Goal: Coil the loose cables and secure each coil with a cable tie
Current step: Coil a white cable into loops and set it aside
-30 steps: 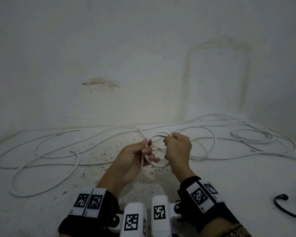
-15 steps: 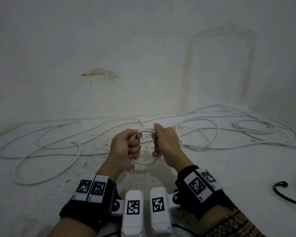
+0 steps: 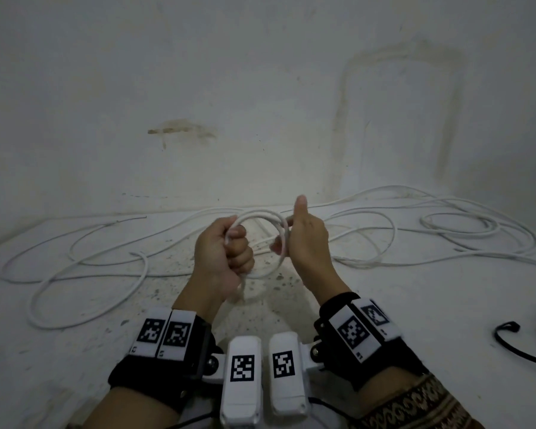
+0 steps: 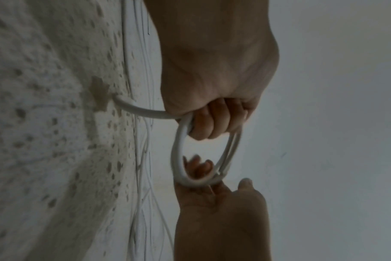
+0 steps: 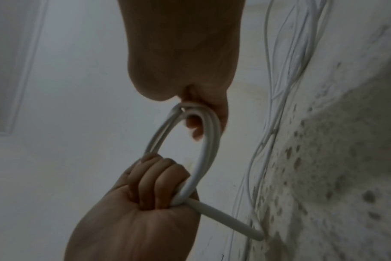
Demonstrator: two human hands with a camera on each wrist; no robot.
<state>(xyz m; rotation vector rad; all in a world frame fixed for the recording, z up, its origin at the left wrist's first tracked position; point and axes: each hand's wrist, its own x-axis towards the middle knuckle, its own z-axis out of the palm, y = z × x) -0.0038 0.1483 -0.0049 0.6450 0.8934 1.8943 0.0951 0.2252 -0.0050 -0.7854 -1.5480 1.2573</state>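
Coil [image 3: 262, 216] integrity depended on the left hand [image 3: 222, 255] gripping every turn in closed fingers while the right hand [image 3: 307, 243], fingers hooked through, laid slack evenly.

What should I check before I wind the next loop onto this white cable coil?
1. Left hand grips the small white cable coil in a fist: ok.
2. Right hand hooks the coil's far side, thumb raised: ok.
3. Loops lie together, not crossed: ok in the right wrist view.
4. Loose white cable on the speckled white table is free of knots: cannot tell.
5. Cable tie within reach: cannot tell; only a thin black cord lies at right.
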